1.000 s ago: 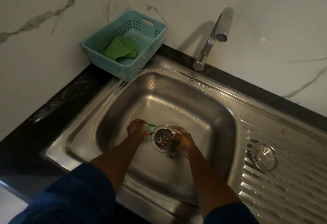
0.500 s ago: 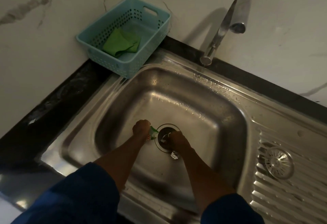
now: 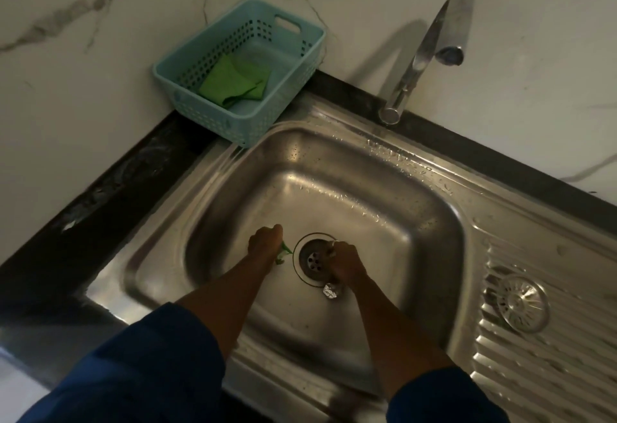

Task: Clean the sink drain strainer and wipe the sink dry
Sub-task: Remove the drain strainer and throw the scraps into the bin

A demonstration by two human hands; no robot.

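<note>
Left hand (image 3: 265, 244): we fist green scraps (image 3: 283, 252), clearing drain (image 3: 312, 260) | right hand (image 3: 345, 262): closed beside it; contents unclear; foil ball (image 3: 330, 290) below

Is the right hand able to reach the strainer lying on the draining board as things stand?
Probably yes. The right hand is down by the drain, and the strainer lies uncovered on the draining board on that same side, with nothing between them.

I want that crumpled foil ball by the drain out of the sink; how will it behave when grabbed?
The foil ball is probably very light and would dent when pinched. On the wet, sloping sink floor, a nudge might roll it toward the drain.
</note>
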